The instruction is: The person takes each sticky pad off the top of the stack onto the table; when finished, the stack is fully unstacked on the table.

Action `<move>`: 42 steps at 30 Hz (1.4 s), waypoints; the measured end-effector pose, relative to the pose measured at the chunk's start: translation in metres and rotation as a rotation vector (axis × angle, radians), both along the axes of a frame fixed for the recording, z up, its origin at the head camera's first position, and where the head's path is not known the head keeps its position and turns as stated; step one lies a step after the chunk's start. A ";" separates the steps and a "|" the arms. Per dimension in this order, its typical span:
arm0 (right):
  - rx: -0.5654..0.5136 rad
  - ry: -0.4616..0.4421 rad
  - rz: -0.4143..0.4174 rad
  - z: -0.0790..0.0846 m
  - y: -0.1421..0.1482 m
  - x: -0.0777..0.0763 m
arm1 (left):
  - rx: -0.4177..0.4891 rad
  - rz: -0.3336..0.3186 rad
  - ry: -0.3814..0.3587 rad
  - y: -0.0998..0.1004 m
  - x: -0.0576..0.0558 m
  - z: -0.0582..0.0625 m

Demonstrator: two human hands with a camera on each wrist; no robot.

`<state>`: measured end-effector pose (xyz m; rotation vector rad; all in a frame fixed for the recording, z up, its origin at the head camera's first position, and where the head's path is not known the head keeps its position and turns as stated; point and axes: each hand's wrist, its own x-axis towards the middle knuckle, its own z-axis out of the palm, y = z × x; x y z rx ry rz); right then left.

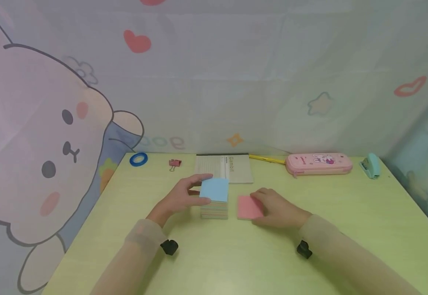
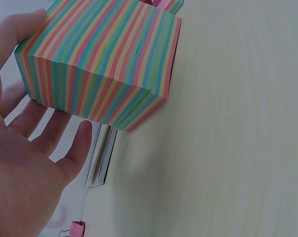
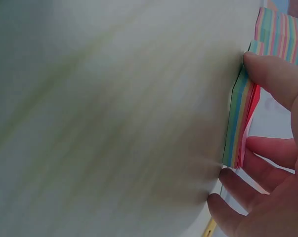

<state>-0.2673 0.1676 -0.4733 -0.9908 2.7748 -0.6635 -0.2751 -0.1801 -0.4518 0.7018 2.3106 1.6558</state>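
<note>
A tall block of sticky notes (image 1: 214,209), striped in several colours with a light blue top sheet, stands upright near the middle of the table. My left hand (image 1: 182,194) holds it near the top, thumb along the front and fingers behind. The left wrist view shows the striped sides of the block (image 2: 97,74) beside the curved fingers. Just to the right lies a thin sticky note pad (image 1: 248,207) with a pink top. My right hand (image 1: 277,208) grips its right part between thumb and fingers; in the right wrist view the pad (image 3: 242,106) shows striped edges.
A notepad (image 1: 241,169) lies behind the block. Along the back edge are blue tape (image 1: 138,164), a red binder clip (image 1: 175,163), a yellow pencil (image 1: 267,159), a pink pencil case (image 1: 318,167) and a mint stapler (image 1: 373,166). A patterned cloth (image 1: 214,102) hangs behind the table.
</note>
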 end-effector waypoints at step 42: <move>-0.295 -0.003 0.039 0.027 -0.047 -0.009 | 0.041 0.034 0.005 0.002 0.003 -0.009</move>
